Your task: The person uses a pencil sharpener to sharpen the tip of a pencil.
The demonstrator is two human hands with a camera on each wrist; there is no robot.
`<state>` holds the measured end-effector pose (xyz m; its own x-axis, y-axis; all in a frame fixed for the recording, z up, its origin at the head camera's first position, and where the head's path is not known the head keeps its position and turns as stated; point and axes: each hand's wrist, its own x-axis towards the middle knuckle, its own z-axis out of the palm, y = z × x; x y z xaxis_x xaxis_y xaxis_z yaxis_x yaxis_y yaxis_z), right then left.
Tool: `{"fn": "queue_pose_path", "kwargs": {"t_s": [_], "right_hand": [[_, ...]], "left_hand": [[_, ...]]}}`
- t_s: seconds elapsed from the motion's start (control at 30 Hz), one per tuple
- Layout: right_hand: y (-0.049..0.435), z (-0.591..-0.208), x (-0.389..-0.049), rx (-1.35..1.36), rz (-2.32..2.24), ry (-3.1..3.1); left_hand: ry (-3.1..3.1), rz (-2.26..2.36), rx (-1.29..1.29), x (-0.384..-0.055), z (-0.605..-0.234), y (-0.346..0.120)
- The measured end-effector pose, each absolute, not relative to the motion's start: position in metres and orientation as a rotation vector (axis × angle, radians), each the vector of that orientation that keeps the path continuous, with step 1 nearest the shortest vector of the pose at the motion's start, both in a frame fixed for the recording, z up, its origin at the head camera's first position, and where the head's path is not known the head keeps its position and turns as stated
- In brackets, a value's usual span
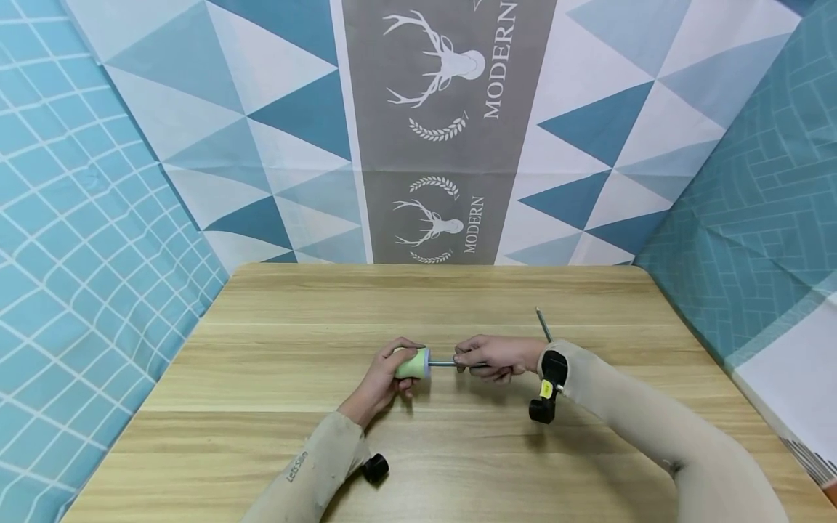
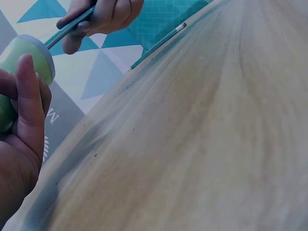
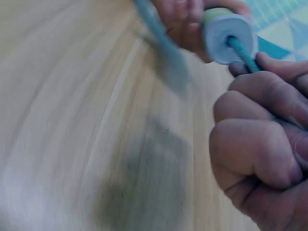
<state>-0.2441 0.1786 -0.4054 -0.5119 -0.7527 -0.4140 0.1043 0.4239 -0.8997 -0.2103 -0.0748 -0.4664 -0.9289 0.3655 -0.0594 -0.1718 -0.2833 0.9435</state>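
Note:
My left hand (image 1: 379, 378) grips a light green pencil sharpener (image 1: 407, 367) with a pale lavender end, held just above the table. A dark green pencil (image 1: 442, 363) enters the hole in that end, as the right wrist view shows on the sharpener's end face (image 3: 215, 41). My right hand (image 1: 500, 354) holds this pencil between thumb and fingers, the other fingers curled in. The pencil's tip is hidden inside the sharpener. Beyond the right wrist, a second pencil (image 1: 543, 324) lies on the table, partly covered by the sleeve in the head view.
The wood-grain table (image 1: 294, 341) has rounded back corners. Patterned cloth (image 1: 431, 152) hangs behind it, with blue cloth at both sides. A black wrist camera (image 1: 548, 388) sits on the right sleeve, another (image 1: 375, 468) by the left.

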Motion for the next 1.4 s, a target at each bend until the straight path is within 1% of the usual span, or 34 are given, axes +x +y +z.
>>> {"fn": "queue_pose_path", "kwargs": {"t_s": [0.17, 0.43, 0.6, 0.83, 0.97, 1.1, 1.27, 1.4], "right_hand": [[0.183, -0.409, -0.25, -0.424, -1.268, 1.601], [0.184, -0.41, -0.249, -0.45, -1.272, 1.593], [0.18, -0.405, -0.245, -0.559, -1.116, 1.881], [0.185, -0.389, -0.23, -0.716, -0.848, 2.454], [0.186, -0.393, -0.215, -0.983, -0.547, 2.895], [0.185, -0.404, -0.204, -1.382, -0.266, 3.189], [0.183, -0.419, -0.203, -1.969, 0.087, 3.281], [0.183, -0.426, -0.207, -2.27, 0.36, 3.23]], "left_hand": [[1.64, 2.253, 0.257, -0.21, -0.467, -0.074], [1.652, 2.255, 0.27, -0.211, -0.468, -0.074], [1.647, 2.248, 0.285, -0.21, -0.466, -0.076], [1.645, 2.248, 0.278, -0.21, -0.465, -0.076], [1.643, 2.252, 0.29, -0.21, -0.466, -0.075], [1.639, 2.26, 0.291, -0.211, -0.467, -0.075], [1.63, 2.272, 0.282, -0.212, -0.468, -0.074], [1.63, 2.264, 0.292, -0.211, -0.468, -0.074]]}}
